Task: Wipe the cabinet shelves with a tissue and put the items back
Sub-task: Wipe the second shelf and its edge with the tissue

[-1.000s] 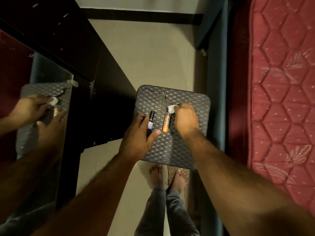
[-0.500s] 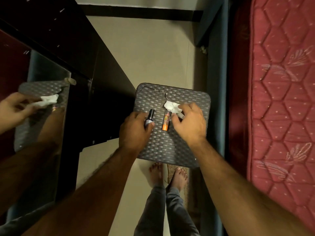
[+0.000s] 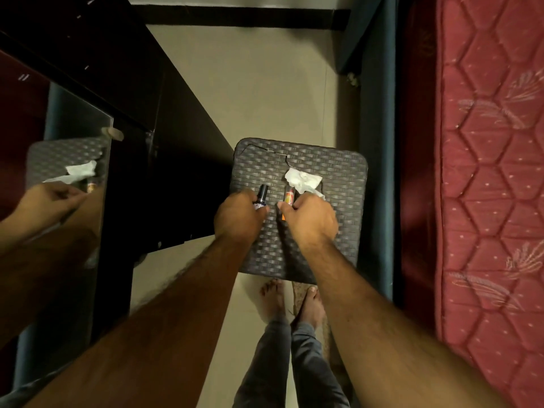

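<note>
- Tissue [image 3: 303,179] now lies loose on the woven table [image 3: 338,207], far of the right hand; half a second ago that hand was pinching it. Judgement: wiping appears finished and the put-back stage is starting.
- Mirror [image 3: 67,178], far left, on the dark cabinet [image 3: 123,69]: it reflects the table, the tissue and both hands. Shelves are not visible in this view.
- Left hand [image 3: 238,217]: a second ago its fingers were spread flat beside the dark bottle [image 3: 262,197]; now they are curled round the bottle's lower body, cap showing above the knuckles. Whether the bottle has left the table cannot be told.
- Right hand [image 3: 312,219]: having let the tissue go, it is curled over the orange tube [image 3: 288,198], thumb and fingers closing on its near end. The tube's far end touches the tissue's edge.
- Both items sit side by side near the table's middle, just apart.
- Mattress [image 3: 485,172], red and quilted, runs along the far right, well apart from the work.
- Judgement: both items are in hand for return to the cabinet; the tissue is left behind.
</note>
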A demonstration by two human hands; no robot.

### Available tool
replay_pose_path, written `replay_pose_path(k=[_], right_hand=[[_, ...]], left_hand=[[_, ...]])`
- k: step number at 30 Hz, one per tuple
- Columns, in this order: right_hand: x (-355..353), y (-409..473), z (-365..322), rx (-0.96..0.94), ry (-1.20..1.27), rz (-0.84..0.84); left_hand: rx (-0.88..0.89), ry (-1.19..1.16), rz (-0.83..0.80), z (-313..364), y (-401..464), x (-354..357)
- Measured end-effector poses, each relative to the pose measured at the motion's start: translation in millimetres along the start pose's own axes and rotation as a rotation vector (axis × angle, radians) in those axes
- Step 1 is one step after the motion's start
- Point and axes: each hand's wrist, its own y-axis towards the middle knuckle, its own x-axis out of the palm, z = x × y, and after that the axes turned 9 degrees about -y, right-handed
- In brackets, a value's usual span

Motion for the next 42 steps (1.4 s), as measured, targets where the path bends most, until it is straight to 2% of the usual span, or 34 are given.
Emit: replay_pose_path(k=[8, 11, 15, 17, 20, 23, 27, 33, 42], right_hand=[[4.0, -21.6, 14.1, 0.047, 0.083, -0.087], [3.2, -36.1, 29.1, 0.066, 0.274, -0.156], [-12.2, -58.5, 50.0, 0.120, 0.658, -0.257], [-25.5, -71.9, 60.1, 0.123, 0.738, -0.308], [-38.0, -95.5, 81.3, 0.101, 0.801, -0.346], [-40.2, -115.4, 106.0, 0.095, 0.839, -0.377], [-45.6, -149.2, 132.0, 0.078, 0.844, -0.399], [-75.2, -231.5, 164.8, 0.064, 0.911, -0.419], [-132.3, -377.3, 160.5, -0.211, 0.929, -0.471]], left_hand=[[-0.068, -0.134, 0.005, -9.8, -20.8, 4.1], [-0.085, -0.220, -0.028, -14.5, -35.0, 5.8], [-0.210, -0.616, -0.104, -14.2, -60.0, 9.2], [-0.256, -0.800, -0.152, -10.3, -76.7, 8.7], [-0.278, -0.935, -0.202, -4.2, -107.7, 9.4], [-0.266, -0.973, -0.255, -4.9, -134.9, 13.9], [-0.250, -0.960, -0.248, -7.1, -180.1, 17.0], [-0.187, -0.964, -0.248, -4.5, -288.6, -11.2], [-0.015, -1.051, -0.193, -43.3, -422.3, -95.4]])
